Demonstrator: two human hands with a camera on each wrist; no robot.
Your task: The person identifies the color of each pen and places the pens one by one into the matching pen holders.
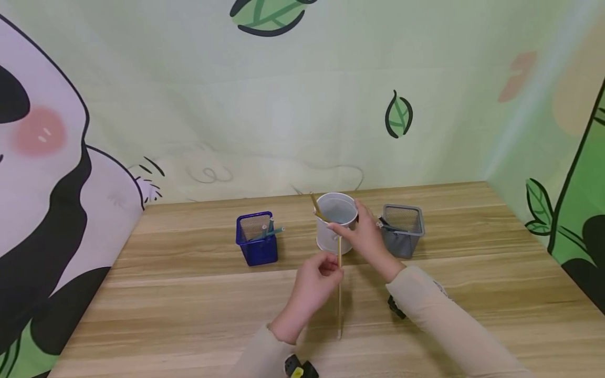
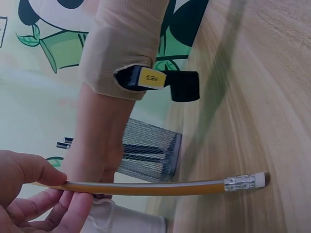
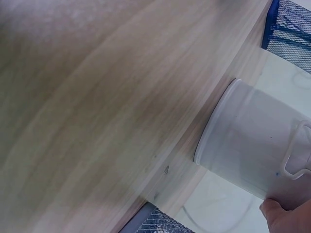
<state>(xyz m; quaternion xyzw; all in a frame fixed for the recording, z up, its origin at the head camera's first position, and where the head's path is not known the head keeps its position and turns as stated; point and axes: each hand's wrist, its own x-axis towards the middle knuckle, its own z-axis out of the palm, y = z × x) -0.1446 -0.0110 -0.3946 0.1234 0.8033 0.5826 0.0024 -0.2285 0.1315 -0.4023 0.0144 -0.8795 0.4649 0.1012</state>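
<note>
My left hand pinches a long yellow pencil between thumb and fingers, in front of a white metal bucket. In the left wrist view the pencil shows its silver ferrule and white eraser, pointing down toward the tabletop; whether the eraser touches the wood I cannot tell. The right hand grips the bucket at its right rim, thumb across the front. Two yellowish pencils stick out over the bucket's left rim. A wire handle shows on the bucket in the right wrist view.
Left of the bucket stands a blue mesh basket with several blue-green pencils or pens. To its right is a grey mesh basket holding dark pens. The wooden table meets a panda-printed backdrop behind.
</note>
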